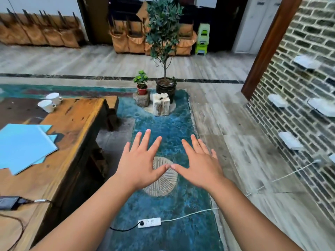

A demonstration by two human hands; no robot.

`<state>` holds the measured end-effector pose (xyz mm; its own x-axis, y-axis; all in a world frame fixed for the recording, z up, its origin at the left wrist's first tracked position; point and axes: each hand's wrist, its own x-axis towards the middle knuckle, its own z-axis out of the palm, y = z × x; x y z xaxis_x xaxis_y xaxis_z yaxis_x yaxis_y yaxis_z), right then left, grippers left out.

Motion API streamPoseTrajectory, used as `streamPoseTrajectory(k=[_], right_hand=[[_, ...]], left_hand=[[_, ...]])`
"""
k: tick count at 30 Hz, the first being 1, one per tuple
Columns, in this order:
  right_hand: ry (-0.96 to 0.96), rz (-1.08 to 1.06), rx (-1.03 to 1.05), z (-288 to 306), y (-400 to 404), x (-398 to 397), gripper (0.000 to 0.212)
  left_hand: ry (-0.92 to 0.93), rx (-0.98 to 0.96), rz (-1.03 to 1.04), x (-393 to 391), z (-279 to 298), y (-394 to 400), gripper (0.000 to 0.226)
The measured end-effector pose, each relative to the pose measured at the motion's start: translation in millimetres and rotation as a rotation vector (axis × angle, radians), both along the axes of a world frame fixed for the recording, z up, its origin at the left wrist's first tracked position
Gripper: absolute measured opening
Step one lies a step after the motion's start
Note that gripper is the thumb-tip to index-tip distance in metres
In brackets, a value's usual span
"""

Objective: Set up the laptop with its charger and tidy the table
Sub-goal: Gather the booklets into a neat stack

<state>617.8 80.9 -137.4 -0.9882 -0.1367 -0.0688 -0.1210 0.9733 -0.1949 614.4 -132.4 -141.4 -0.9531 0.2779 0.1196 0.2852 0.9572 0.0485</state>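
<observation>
My left hand [143, 160] and my right hand [199, 163] are stretched out flat over the blue rug [174, 122], fingers spread, thumbs nearly touching, holding nothing. To the left stands a wooden table [76, 122]. A dark charger brick [9, 201] lies at its near left edge with a brown cable [42, 201] running off it. A white power strip [149, 222] lies on the rug below my hands, with a black plug and cable in it and a white cord [190, 213] leading right. The laptop is out of view.
Light blue folders [23, 147] are stacked on the table; two white cups [49, 102] stand at its far end. Potted plants [165, 87] and stone blocks [161, 105] sit at the rug's far end. A brick wall [299, 87] runs along the right.
</observation>
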Motion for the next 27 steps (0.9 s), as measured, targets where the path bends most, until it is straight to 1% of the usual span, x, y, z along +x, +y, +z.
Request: streamPoseTrajectory(k=[7,12,27], right_hand=[[0.003,0.041,0.003,-2,11,0,0.097],[-0.010,0.032,-0.006,-8,5,-22,0.097],[-0.037,-0.046,-0.005,-25,-54,-164,0.094]], left_hand=[[-0.018,-0.015,0.060,4,-3,6,0.094],[-0.034,-0.008,0.063,-14,-8,-3,0.095],[-0.040,-0.027,-0.017,-175,-27,-56,0.096]])
